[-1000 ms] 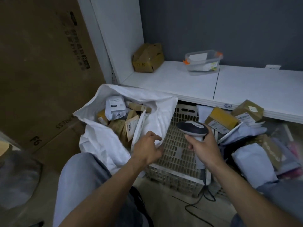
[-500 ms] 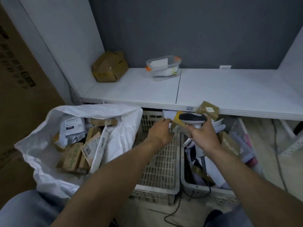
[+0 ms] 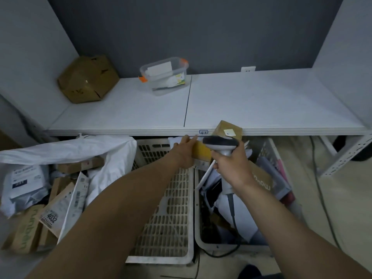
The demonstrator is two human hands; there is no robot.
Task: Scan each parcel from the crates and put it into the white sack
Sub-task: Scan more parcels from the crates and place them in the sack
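grey wall [image 3: 181,27] fills the upper frame, and a white worktop [image 3: 251,103] runs across the middle. it carries a crumpled cardboard box [image 3: 87,79] at upper left and a clear tub [image 3: 165,75] with orange clips nearer the centre.

below the worktop's front edge, the white sack [image 3: 112,156] sits at lower left with its mouth open. it holds a good many parcels: flat brown boxes, labelled envelopes, a pale mailer. we judge a fair share of the work done. the left crate [image 3: 171,208], bottom centre, shows bare lattice over nearly all its floor, so it looks emptied or close to it. the right crate [image 3: 221,247], lower right, is heaped with mailers and boxes, so plenty is left.

our left hand [image 3: 184,152] reaches to mid-frame, fingers fairly straight over the left end of a yellow parcel [image 3: 201,152] on top of that heap. its thumb is hidden, so we cannot tell whether it has closed on the parcel. our right hand [image 3: 231,168] is wrapped round the handle of the scanner [image 3: 220,142], whose head sits just above the parcel's right end. a brown box [image 3: 228,128] stands just behind it. we judge this parcel is being picked up, with its scan and the drop into the sack not yet done.
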